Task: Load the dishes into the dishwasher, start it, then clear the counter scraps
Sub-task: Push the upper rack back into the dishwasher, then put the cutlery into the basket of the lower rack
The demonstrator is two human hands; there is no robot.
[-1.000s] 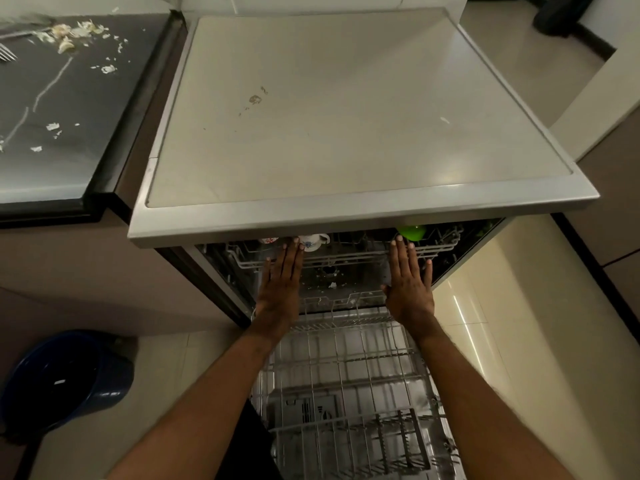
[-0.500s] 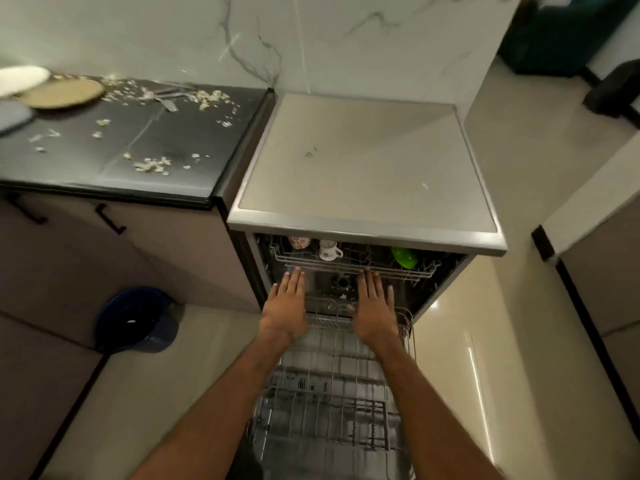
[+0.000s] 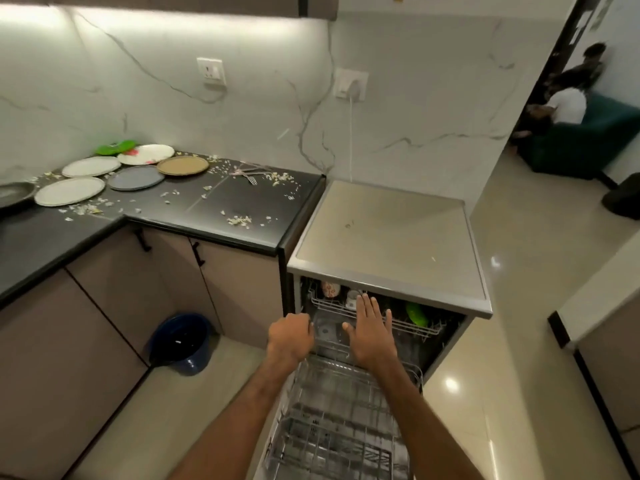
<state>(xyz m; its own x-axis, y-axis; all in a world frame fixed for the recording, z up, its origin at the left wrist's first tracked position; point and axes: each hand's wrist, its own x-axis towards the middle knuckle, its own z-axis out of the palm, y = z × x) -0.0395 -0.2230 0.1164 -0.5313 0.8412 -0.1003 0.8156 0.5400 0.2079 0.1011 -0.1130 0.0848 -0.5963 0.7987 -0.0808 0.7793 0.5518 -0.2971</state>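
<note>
Marble-walled kitchen corner, with a black counter [image 3: 41, 237] running left of the dishwasher [image 3: 388, 237], whose door is down. Loading is judged barely begun. Inside the dishwasher, the upper rack [image 3: 412, 325] carries two cups [image 3: 330, 289] at its left end and one green bowl [image 3: 416, 314] toward its right. The lower rack [image 3: 339, 427], drawn out in front of the dishwasher over the door, appears to hold no dishes. Well left of the dishwasher, five plates [image 3: 69, 190] lie flat on the counter, some overlapping, with a green dish [image 3: 116, 147] behind them and a dark pan [image 3: 14, 195] at the picture's edge. Forks [image 3: 247, 174] lie nearer the dishwasher, close to the wall. Food scraps [image 3: 239, 220], pale and flaky, are strewn over the counter, none gathered. Left hand [image 3: 291, 337] is at the left edge of the dishwasher opening, fingers curled in, with nothing visible in them. Right hand [image 3: 372, 332] is flat, fingers straight and slightly spread, over the front of the upper rack; contact cannot be confirmed. Outstanding: plates, pan and forks to load, lower rack pushed in, door shut, machine started, scraps cleared. A blue bin [image 3: 181, 342] stands on the floor left of the dishwasher, below the counter.
</note>
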